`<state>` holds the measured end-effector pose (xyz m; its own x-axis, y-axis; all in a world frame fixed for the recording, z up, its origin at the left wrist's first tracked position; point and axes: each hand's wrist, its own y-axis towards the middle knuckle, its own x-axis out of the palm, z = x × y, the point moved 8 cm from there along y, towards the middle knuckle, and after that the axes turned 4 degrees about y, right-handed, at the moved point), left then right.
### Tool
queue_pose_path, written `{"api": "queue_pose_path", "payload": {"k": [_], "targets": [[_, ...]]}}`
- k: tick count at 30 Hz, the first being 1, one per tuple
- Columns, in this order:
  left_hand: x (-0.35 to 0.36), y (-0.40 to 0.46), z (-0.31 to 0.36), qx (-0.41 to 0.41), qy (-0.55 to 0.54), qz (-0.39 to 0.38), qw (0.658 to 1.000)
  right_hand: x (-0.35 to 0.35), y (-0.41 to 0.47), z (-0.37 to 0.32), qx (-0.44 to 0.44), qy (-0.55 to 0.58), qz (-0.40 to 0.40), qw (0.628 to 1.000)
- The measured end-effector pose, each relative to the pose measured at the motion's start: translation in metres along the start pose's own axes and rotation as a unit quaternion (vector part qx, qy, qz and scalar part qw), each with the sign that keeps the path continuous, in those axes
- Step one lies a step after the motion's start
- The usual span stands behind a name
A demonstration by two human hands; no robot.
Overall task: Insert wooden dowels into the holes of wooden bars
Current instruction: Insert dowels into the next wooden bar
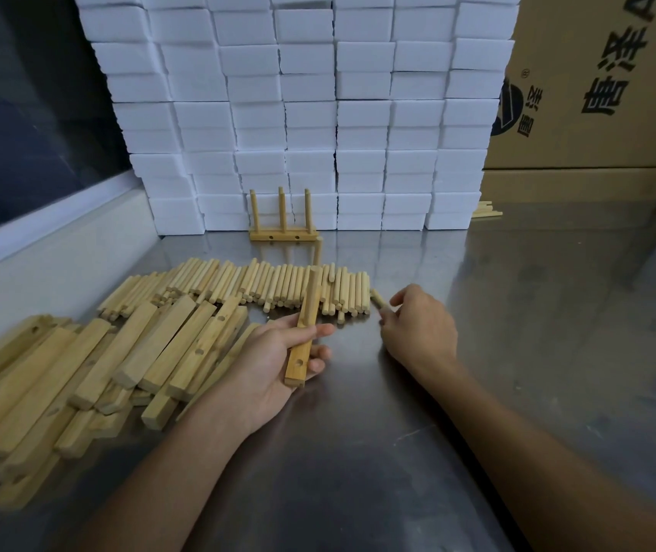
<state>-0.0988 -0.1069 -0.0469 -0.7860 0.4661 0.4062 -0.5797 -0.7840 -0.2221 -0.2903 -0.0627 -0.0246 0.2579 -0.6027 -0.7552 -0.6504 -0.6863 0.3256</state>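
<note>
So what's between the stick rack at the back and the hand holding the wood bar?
The head view shows the row of loose dowels lying between the finished rack and the left hand.

Head cam, fwd-down, close over metal table [517, 352].

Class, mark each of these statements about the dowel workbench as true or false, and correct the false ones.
1. The left hand holds a wooden bar. True.
2. The right hand is empty. False: its fingers pinch a dowel.
3. The finished bar by the white blocks carries three upright dowels. True.
4. The loose dowels lie in a cardboard box. False: they lie on the metal table.
5. The bar pile lies beside the left hand. True.
</note>
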Motion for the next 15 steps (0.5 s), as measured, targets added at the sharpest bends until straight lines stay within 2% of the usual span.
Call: {"api": "queue_pose_path", "payload": {"k": [4, 7, 10, 15], "targets": [[-0.001, 0.000, 0.000, 0.000, -0.001, -0.001, 1.000, 0.003, 0.005, 0.005, 0.014, 0.040, -0.005, 0.999], [0.000, 0.001, 0.000, 0.001, 0.001, -0.001, 1.000, -0.001, 0.006, 0.003, 0.011, 0.118, 0.010, 0.993], [0.000, 0.001, 0.000, 0.003, 0.001, -0.002, 1.000, -0.004, 0.003, -0.004, -0.017, 0.198, 0.011, 0.980], [0.000, 0.001, 0.001, 0.005, -0.003, -0.002, 1.000, -0.013, -0.003, -0.012, -0.065, 0.264, 0.045, 0.961]]}}
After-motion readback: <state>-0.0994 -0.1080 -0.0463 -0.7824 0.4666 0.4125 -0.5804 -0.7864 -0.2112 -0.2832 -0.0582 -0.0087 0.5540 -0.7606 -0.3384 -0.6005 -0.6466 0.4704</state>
